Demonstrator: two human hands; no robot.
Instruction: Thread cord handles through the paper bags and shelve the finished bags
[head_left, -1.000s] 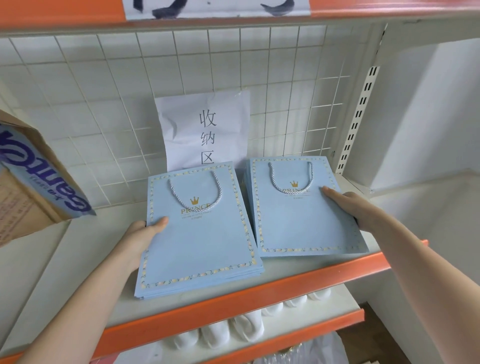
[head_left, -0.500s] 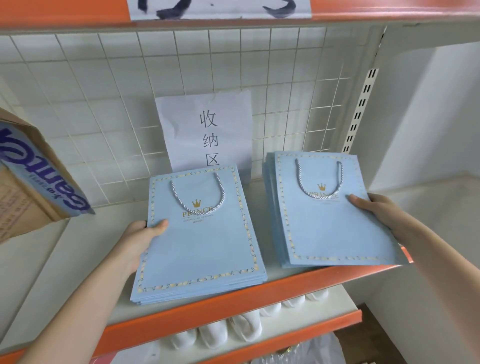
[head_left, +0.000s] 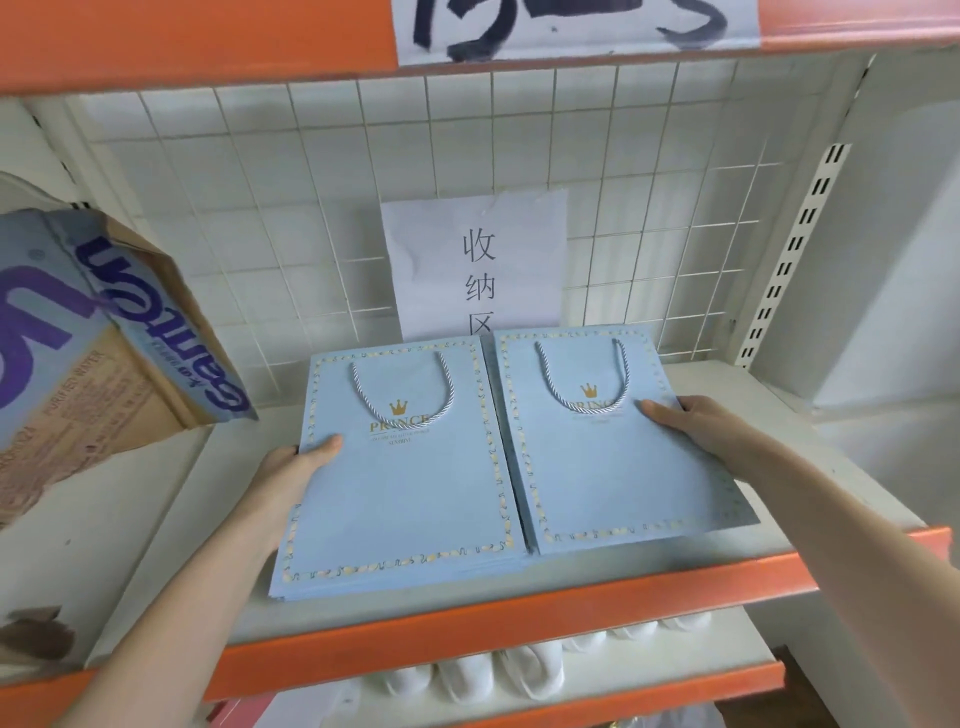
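Two stacks of blue paper bags flat on shelf (head_left: 779, 415), edges touching. Left hand (head_left: 291, 467) grips left stack (head_left: 400, 493); right hand (head_left: 691, 421) holds right stack (head_left: 613, 467), thumb on top, fingers probably beneath.

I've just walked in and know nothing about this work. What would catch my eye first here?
Two stacks of pale blue paper bags with gold crowns and silver cord handles lie flat, side by side, on the white shelf with its orange front edge. The left hand holds the left stack's outer edge and the right hand holds the right stack's. Behind them a paper sign leans on the wire grid, and a cardboard box juts in at the left.
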